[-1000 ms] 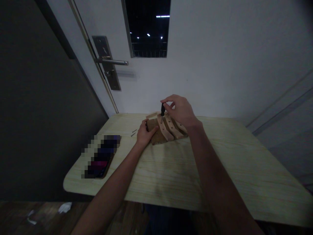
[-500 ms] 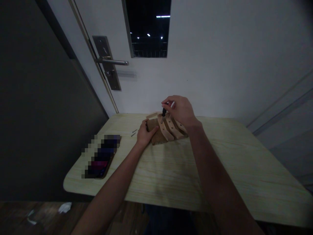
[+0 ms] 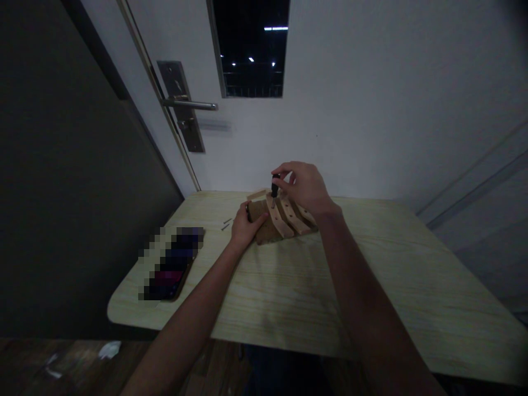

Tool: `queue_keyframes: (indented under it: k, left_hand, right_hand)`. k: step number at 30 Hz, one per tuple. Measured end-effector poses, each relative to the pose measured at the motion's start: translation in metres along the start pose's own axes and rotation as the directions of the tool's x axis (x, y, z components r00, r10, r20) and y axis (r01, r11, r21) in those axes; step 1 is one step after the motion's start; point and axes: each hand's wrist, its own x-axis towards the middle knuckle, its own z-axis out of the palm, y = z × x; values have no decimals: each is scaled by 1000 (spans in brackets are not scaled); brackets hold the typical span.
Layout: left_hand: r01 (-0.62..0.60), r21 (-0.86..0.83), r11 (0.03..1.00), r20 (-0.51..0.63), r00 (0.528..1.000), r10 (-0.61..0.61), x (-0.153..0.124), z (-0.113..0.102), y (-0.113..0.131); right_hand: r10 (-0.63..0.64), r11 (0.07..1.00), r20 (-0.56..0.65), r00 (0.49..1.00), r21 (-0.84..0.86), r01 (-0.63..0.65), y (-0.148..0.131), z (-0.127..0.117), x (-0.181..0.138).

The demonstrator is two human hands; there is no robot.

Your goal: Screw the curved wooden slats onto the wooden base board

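Gripping the screwdriver point(image 3: 275, 187), the right hand point(image 3: 305, 187) holds it nearly upright, tip seemingly downward; the left hand point(image 3: 245, 225) clasps the board point(image 3: 264, 234).

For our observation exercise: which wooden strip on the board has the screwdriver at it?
The leftmost strip, nearest the left hand: the screwdriver points down at its far end; the other strips have none.

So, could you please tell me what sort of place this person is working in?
Probably a small room or booth indoors: a wood-grain table stands right before a white door with a lever handle and a window, dark but for a few lights.
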Motion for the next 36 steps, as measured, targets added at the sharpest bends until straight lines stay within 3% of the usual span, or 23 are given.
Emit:
queue_keyframes:
  k: [5,11,18,29,36]
  left_hand:
    - [4,-19,1000,6,1000,-3,1,1,-1]
    - [12,-9,1000,6,1000,-12,0,0,0]
    - [14,3,1000,12,1000,-14,-1,0,2]
    - [14,23,1000,-4,1000,-14,-2,0,0]
    - [41,53,998,-2,999,-41,-5,0,2]
  right_hand:
    - [45,999,-24,999,-9,-46,-4,-1,-1]
    - [72,990,-17,997,119,-70,-3,4,-1]
    - [-37,984,50,998,174,27,-1,5,1]
    - [-83,982,133,988,177,59,5,1,-3]
    - [-34,996,49,998,85,29,2,6,-2]
